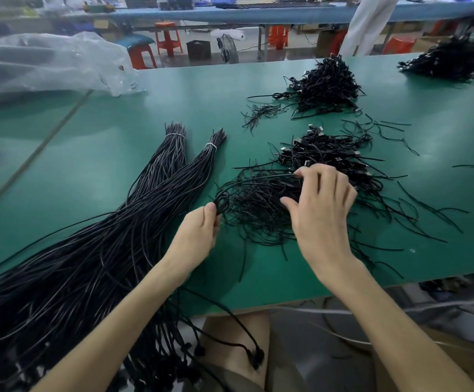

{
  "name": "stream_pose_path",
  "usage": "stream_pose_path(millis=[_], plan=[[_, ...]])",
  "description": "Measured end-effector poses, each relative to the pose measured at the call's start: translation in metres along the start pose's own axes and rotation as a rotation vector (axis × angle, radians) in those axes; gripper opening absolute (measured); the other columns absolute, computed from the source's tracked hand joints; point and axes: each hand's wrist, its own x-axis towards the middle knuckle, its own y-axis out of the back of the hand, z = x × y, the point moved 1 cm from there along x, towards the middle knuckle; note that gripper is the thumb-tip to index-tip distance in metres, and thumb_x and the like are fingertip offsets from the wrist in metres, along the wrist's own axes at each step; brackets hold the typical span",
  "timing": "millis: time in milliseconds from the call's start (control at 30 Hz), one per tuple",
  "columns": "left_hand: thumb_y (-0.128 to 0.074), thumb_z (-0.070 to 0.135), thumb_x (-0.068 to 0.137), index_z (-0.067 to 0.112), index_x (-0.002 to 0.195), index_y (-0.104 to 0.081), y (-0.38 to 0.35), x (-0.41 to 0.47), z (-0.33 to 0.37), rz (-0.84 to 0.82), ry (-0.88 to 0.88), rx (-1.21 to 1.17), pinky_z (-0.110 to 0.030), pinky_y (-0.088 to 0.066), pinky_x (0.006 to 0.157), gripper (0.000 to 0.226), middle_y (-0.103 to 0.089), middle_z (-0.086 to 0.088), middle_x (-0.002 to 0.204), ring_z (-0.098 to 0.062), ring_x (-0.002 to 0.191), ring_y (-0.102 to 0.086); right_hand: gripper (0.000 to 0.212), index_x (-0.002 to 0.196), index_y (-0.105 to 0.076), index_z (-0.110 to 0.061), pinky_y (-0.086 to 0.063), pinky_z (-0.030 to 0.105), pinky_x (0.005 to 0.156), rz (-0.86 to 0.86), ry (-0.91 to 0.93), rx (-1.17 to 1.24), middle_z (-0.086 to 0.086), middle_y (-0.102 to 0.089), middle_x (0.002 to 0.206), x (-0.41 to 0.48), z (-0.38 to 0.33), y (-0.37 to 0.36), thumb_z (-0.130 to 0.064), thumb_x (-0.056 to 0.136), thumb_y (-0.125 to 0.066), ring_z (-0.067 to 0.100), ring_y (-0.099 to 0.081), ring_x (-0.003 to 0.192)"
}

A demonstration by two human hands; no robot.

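On table (145, 108) | left hand (199, 230) pinches looped cable (222, 200) | right hand (320, 210) on tie pile (258, 213), grip unclear

My green table (117, 171) carries two long bundles of black cable (145, 210) at nine o'clock. Each is bound near its far end by a white band (211, 146), and their near ends hang over the edge. At twelve lies a tangle of thin black ties (258, 205), touching a heap of short plugged leads (332, 157) at one. Farther out at one sits a second heap (326, 86), and a third heap (453, 60) lies at two. A clear plastic bag (46, 66) lies at ten.
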Motion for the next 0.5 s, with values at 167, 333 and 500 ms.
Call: stream_pose_path(millis=[167,333,500], plan=[[-0.029,0.032,0.113,0.010,0.085,-0.046,-0.010,-0.006,-0.002,0.028,0.040,-0.069,-0.020,-0.022,0.038,0.040,-0.033,0.015,0.049,-0.005,0.040,-0.025,0.028,0.115,-0.062,-0.018,-0.034,0.037,0.096,-0.298,-0.183,0.141,0.001,-0.059,0.113,-0.004,0.010,-0.025,-0.037,0.096,-0.069,0.024,-0.047,0.112],[-0.028,0.031,0.114,0.009,0.087,-0.047,-0.006,-0.004,-0.003,0.020,0.080,-0.153,-0.022,-0.019,0.040,0.039,-0.031,0.010,0.054,-0.008,0.043,-0.023,0.012,0.102,-0.071,-0.023,-0.035,0.036,0.096,-0.328,-0.262,0.213,-0.002,-0.059,0.109,-0.006,0.010,-0.036,-0.033,0.095,-0.071,0.023,-0.046,0.113],[-0.028,0.033,0.114,0.011,0.085,-0.046,-0.004,-0.001,-0.006,-0.008,0.101,-0.226,-0.023,-0.017,0.040,0.040,-0.030,0.008,0.058,-0.010,0.045,-0.022,0.003,0.093,-0.072,-0.026,-0.034,0.034,0.093,-0.332,-0.295,0.249,-0.004,-0.061,0.101,-0.001,0.013,-0.033,-0.027,0.095,-0.071,0.021,-0.048,0.109]])
